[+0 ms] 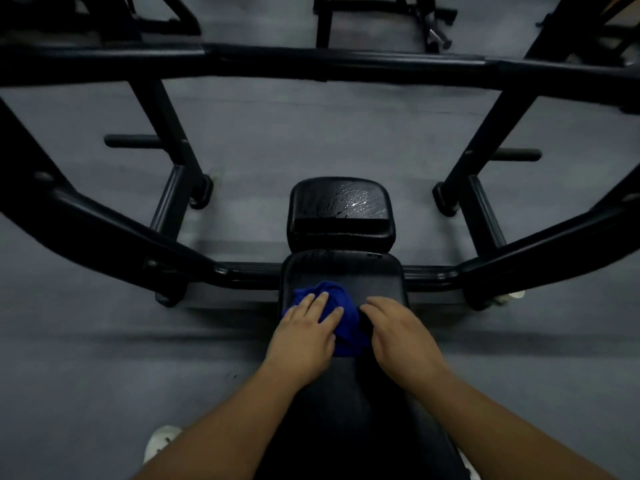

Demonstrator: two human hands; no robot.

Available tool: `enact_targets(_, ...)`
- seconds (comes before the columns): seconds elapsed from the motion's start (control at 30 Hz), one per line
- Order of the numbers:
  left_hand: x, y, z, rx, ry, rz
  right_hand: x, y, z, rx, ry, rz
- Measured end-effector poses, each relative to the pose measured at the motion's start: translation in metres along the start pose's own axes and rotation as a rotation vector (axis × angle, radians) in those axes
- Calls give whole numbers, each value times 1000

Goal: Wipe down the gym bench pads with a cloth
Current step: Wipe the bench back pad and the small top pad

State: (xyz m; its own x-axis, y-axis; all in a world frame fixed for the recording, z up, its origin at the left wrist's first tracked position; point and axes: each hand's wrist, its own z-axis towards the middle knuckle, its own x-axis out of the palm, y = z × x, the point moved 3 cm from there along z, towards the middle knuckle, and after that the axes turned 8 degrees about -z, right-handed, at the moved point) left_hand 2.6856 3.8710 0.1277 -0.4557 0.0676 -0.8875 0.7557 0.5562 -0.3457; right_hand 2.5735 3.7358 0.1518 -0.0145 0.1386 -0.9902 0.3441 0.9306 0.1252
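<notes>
A crumpled blue cloth (341, 308) lies on the long black back pad (377, 282) of a gym bench, toward its left side. My left hand (304, 332) presses flat on the cloth with straight, spread fingers. My right hand (401, 332) rests on the pad just right of the cloth, fingers bent down at the cloth's edge; whether it pinches the cloth is hidden. Beyond the back pad sits the smaller black seat pad (341, 211), shiny with a wet-looking patch.
A black steel rack frame (311, 64) surrounds the bench, with a crossbar at the top and slanted arms (104, 216) on both sides. Grey rubber floor (277, 133) lies all around. A white shoe (161, 441) shows at the lower left.
</notes>
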Motion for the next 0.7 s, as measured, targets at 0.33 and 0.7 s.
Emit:
enact_targets(0.33,16,1,-12,-53,-106,-13,-5,7,9,-66,-94,-28)
enact_targets(0.7,6,23,46,-160,-256,-64,60,12,0,47,-157,71)
